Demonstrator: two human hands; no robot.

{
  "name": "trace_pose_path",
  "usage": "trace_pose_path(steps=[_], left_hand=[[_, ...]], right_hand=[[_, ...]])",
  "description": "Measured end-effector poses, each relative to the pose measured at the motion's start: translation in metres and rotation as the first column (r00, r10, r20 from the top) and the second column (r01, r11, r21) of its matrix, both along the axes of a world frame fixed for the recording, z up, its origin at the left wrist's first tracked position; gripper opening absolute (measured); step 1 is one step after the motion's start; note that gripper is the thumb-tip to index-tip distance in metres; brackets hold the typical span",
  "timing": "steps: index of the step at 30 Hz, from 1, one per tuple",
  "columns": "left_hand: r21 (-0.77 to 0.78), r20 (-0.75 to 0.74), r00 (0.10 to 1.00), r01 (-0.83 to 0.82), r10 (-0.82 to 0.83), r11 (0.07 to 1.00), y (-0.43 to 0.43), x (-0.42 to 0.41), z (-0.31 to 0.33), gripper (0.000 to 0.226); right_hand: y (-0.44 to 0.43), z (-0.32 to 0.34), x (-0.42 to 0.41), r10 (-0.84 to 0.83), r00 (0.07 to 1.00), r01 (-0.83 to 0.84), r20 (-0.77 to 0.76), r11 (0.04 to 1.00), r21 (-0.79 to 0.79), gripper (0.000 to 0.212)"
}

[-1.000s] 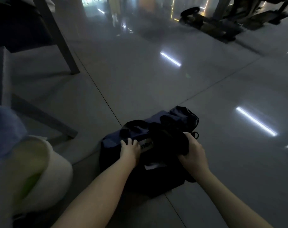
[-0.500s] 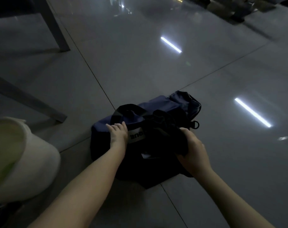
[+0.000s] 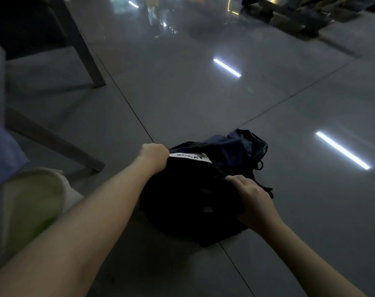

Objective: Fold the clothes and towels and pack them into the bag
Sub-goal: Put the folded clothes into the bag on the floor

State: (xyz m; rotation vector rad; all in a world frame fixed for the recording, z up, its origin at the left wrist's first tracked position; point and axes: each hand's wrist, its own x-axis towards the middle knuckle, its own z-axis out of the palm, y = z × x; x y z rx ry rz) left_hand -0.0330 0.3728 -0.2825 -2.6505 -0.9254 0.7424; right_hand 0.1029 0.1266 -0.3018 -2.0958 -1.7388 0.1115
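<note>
A dark navy duffel bag (image 3: 229, 151) lies on the grey tiled floor in front of me. A black garment (image 3: 182, 189) with a white printed label (image 3: 189, 157) is spread over the bag's near part. My left hand (image 3: 153, 155) grips the garment's far left edge in a fist. My right hand (image 3: 254, 200) holds the garment's right edge with curled fingers, next to the bag's black strap. The bag's opening is hidden under the cloth.
A pale green and white towel (image 3: 32, 202) and a blue cloth (image 3: 2, 155) lie at the left edge. Grey table legs (image 3: 83, 50) and a floor brace (image 3: 53, 140) stand at the left. Dark equipment (image 3: 300, 20) sits far back right on the glossy floor.
My left hand went from lying flat on the bag to gripping the black garment's edge and pulling it out to the left. The garment now covers more of the bag.
</note>
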Motion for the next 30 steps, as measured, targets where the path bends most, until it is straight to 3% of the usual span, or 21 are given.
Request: trace_pose_path(steps=[5,11,15,18,22,25,27,30], left_hand=[[-0.040,0.092,0.995,-0.030,0.034,0.999,0.006,0.006,0.018,0.032],[-0.087,0.115,0.992,-0.034,0.044,0.996,0.014,0.001,0.027,0.032],[-0.082,0.174,0.981,-0.077,0.091,0.994,0.021,0.001,0.035,0.031],[-0.096,0.181,0.980,-0.073,0.089,0.993,0.017,0.005,0.040,0.031],[-0.128,0.151,0.985,-0.066,0.085,0.990,0.013,0.009,0.045,0.029],[-0.123,0.154,0.983,-0.081,0.100,0.989,0.015,0.008,0.050,0.030],[-0.123,0.155,0.980,-0.104,0.122,0.987,0.017,0.005,0.051,0.031],[-0.115,0.144,0.981,-0.117,0.133,0.986,0.016,0.003,0.048,0.031]], right_hand=[[0.038,0.000,-0.017,0.066,0.985,-0.062,0.161,0.998,-0.030,0.071],[0.097,0.001,-0.033,-0.183,0.958,0.161,0.222,0.980,0.114,0.043],[0.117,-0.023,-0.049,-0.147,0.904,0.081,0.402,0.981,0.175,0.031],[0.116,-0.044,-0.061,-0.122,0.846,0.059,0.519,0.989,0.137,0.022],[0.115,-0.041,-0.062,-0.196,0.889,0.177,0.414,0.981,0.084,0.018],[0.128,-0.027,-0.058,-0.277,0.931,0.272,0.237,0.961,0.055,0.034],[0.131,-0.025,-0.059,-0.207,0.968,0.210,0.142,0.978,-0.008,0.046],[0.117,-0.027,-0.062,-0.092,0.974,0.101,0.206,0.994,-0.033,0.068]])
